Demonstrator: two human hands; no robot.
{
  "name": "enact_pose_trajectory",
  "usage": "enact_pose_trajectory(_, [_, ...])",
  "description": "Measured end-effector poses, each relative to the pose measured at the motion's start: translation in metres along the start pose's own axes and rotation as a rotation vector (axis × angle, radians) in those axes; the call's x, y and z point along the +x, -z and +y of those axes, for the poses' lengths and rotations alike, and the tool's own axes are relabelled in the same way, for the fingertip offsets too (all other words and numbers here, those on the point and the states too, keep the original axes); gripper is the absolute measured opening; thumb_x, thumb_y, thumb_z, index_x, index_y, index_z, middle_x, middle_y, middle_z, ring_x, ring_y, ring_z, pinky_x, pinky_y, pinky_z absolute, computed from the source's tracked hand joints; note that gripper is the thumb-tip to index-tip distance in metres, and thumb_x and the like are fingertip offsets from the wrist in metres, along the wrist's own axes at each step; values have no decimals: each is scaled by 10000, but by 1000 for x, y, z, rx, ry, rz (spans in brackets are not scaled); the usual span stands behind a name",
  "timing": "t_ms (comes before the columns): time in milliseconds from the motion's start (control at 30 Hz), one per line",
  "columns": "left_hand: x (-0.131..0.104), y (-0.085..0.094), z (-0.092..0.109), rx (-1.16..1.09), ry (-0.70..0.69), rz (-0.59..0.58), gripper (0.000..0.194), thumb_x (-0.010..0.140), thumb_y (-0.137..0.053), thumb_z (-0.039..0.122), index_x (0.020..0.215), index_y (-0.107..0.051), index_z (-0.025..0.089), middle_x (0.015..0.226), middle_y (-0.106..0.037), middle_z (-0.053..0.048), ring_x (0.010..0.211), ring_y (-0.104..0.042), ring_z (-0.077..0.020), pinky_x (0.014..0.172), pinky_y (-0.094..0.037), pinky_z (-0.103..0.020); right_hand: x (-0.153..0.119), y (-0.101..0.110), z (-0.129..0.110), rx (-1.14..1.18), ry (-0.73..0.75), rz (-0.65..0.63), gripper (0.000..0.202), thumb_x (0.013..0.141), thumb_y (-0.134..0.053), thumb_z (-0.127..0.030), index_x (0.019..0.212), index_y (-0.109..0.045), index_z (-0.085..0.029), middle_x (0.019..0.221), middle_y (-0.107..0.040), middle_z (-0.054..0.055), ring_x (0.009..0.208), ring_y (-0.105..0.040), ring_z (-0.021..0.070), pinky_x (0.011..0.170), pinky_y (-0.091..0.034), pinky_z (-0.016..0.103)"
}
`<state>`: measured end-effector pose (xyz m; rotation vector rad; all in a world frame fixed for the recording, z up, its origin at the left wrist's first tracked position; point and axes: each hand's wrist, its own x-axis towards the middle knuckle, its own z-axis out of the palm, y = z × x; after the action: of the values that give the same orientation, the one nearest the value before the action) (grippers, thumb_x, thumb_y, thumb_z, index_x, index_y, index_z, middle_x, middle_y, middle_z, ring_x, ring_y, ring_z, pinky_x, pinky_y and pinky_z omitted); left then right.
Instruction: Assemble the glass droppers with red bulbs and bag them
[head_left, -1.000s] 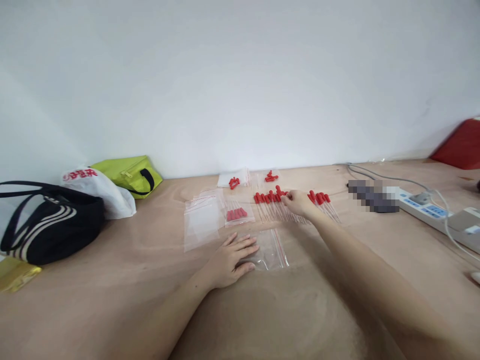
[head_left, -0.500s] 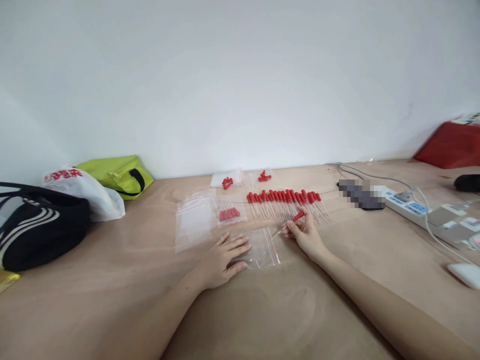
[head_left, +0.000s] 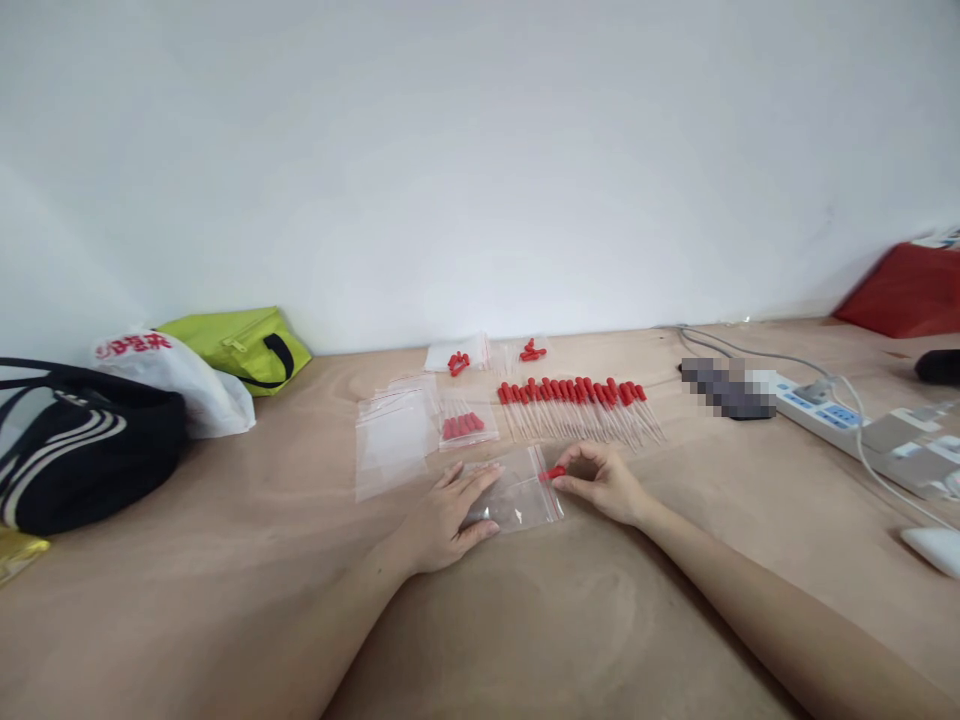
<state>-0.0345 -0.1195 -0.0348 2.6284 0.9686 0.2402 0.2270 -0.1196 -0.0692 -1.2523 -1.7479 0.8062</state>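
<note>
My right hand [head_left: 606,482] pinches a dropper by its red rubber bulb [head_left: 553,473]. The dropper's clear tube points left, inside the mouth of a clear zip bag [head_left: 521,500] with a red seal line. Lying flat on the left part of that bag is my left hand [head_left: 454,520], its fingers apart. Just beyond, a row of red-bulbed droppers [head_left: 570,392] lies side by side, tubes toward me. A zip bag holding several droppers [head_left: 463,427] rests to the left of the row, beside a stack of flat zip bags [head_left: 391,445].
More red bulbs [head_left: 458,363] lie on bags near the wall, with another cluster [head_left: 532,349] to their right. On the right are a phone [head_left: 742,402], a power strip [head_left: 825,408] and cables. A black bag [head_left: 97,450], white plastic bag [head_left: 176,385] and green bag [head_left: 247,350] stand left.
My right hand has moved the dropper left and slightly down, so its tube has gone into the zip bag. My left hand stays flat on the bag.
</note>
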Motion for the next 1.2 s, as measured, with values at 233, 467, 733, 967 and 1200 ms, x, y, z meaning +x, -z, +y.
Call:
enact_pose_trajectory(233, [2, 3, 3, -19, 2, -11, 528, 854, -427, 358, 1315, -206, 225, 1344, -382, -64, 1252, -315, -208, 1066, -156, -462, 0, -13, -14, -329, 78, 15, 149, 671, -648, -415, 717, -679, -277, 990, -599, 42, 982, -487, 223, 894, -265, 454])
enact_pose_trajectory(467, [0, -1, -1, -35, -44, 75, 308, 833, -460, 342, 1114, -426, 218, 1317, -387, -82, 1209, -361, -230, 1036, -217, -453, -1, -6, -15, -503, 78, 0, 192, 796, -498, -345, 880, -668, -321, 1059, -575, 42, 1012, -454, 221, 870, -256, 436])
enact_pose_trajectory(733, [0, -5, -3, -22, -11, 151, 309, 816, -469, 392, 1052, -533, 202, 1038, -502, -77, 964, -506, -210, 861, -416, -361, 70, -5, -14, -640, -221, 188, 188, 778, -466, -246, 924, -568, -187, 889, -628, 61, 877, -547, 202, 763, -358, 308])
enact_pose_trajectory(967, [-5, 3, -3, 32, -42, 68, 362, 877, -352, 363, 1199, -439, 225, 1165, -512, -67, 1098, -463, -209, 1029, -254, -430, 118, -31, -19, -727, -425, 180, 268, 795, -381, -124, 1060, -411, -100, 996, -566, 181, 900, -576, 259, 685, -430, 320])
enact_pose_trajectory(1200, [-6, 2, -8, -11, -32, 26, 373, 876, -373, 318, 1232, -368, 210, 1263, -465, -60, 1218, -359, -193, 1076, -153, -445, 124, -31, -22, -724, -442, 175, 399, 765, -389, -77, 1161, -339, -58, 1025, -530, 224, 913, -570, 263, 715, -439, 330])
